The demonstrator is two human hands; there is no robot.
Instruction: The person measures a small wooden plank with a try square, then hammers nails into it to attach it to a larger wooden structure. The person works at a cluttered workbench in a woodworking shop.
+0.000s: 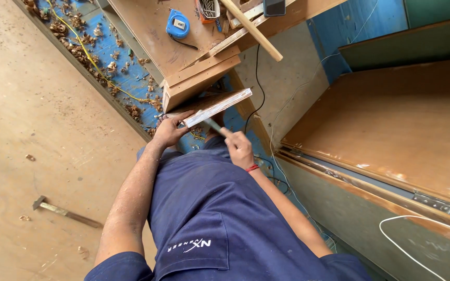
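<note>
Both hands [170, 130] [239, 148] hold board [219, 106] angled up-right.

Left hand [170, 130] steadies a board [217, 107]; right hand [239, 148] grips a tool [213, 125].

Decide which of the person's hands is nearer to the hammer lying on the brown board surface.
Left. The left hand grips the end of the flat wooden panel, on the side toward the hammer. The right hand holds a thin tool farther away.
</note>
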